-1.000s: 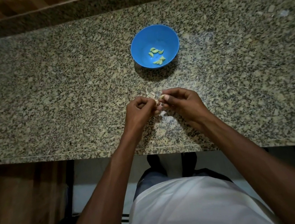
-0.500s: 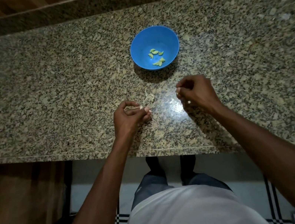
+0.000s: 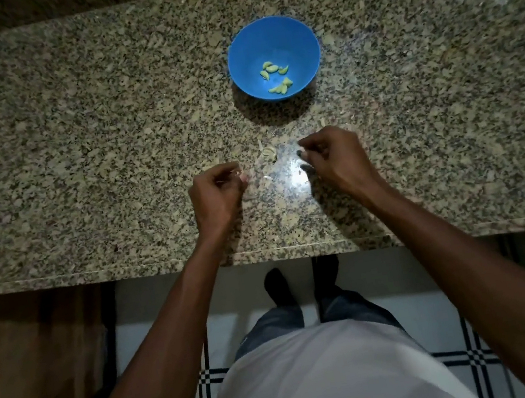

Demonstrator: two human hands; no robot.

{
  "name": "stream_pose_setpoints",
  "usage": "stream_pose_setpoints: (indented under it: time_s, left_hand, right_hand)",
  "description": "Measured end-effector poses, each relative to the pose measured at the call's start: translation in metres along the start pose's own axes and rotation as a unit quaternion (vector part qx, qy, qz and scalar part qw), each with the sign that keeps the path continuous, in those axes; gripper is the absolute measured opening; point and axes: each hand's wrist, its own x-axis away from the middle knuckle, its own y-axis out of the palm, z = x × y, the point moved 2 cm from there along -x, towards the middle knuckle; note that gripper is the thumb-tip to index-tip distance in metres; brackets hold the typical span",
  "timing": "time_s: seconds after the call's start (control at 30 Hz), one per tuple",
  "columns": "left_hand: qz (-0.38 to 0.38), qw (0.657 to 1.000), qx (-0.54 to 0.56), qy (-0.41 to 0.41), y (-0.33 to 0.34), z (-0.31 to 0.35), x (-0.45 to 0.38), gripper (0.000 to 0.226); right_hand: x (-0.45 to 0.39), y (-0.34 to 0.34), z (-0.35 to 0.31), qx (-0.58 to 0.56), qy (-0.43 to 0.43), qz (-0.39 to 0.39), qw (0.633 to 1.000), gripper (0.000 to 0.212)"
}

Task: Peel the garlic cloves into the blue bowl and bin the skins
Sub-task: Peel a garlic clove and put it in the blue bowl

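The blue bowl (image 3: 241,60) stands on the granite counter past my hands, with several peeled garlic cloves (image 3: 275,76) in its bottom. A small heap of garlic skins and bits (image 3: 269,154) lies on the counter between my hands, and another pale scrap (image 3: 268,177) lies just in front of it. My left hand (image 3: 219,195) is curled to the left of the heap, and a thin pale sliver of garlic skin (image 3: 231,175) shows at its fingertips. My right hand (image 3: 334,159) is to the right with its fingers pinched. Whatever they hold is hidden.
The counter's front edge (image 3: 263,251) runs just below my wrists. Below it are a tiled floor (image 3: 373,288) and my feet. A wooden cabinet front (image 3: 23,377) is at the lower left. No bin is in view.
My hands were together working on one clove. They have pulled apart, the left one going left and the right one going right. The camera has tipped down and closer.
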Motion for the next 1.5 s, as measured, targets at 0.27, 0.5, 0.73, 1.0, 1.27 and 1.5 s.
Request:
stream_pose_setpoints:
  time_s: [0.27,0.5,0.73,1.0,1.27,1.5]
  left_hand:
    - [-0.005,1.0,-0.004,0.013,-0.015,-0.019,-0.005,0.015]
    - [-0.028,0.999,-0.013,0.022,-0.015,-0.029,0.003,0.019]
    - [-0.03,0.998,-0.003,0.047,-0.019,-0.028,0.01,0.018]
    - [-0.037,0.998,0.012,0.055,-0.012,-0.026,0.01,0.015]
    - [-0.026,0.998,0.024,0.044,-0.007,-0.017,0.004,0.013]
    - [-0.004,0.999,0.029,0.043,-0.011,-0.014,-0.006,0.014]
  right_hand:
    - [0.027,0.082,-0.02,0.176,-0.08,-0.006,0.981,0.012]
    - [0.024,0.097,-0.021,0.149,-0.052,0.048,0.986,0.018]
    - [0.035,0.08,-0.033,0.268,-0.143,0.011,0.953,0.015]
    - [-0.005,0.015,-0.008,-0.002,0.1,0.068,0.993,0.016]
    - [-0.054,0.016,-0.025,0.125,0.03,-0.051,0.99,0.023]
    - [-0.041,0.024,-0.027,0.227,-0.105,-0.057,0.967,0.018]
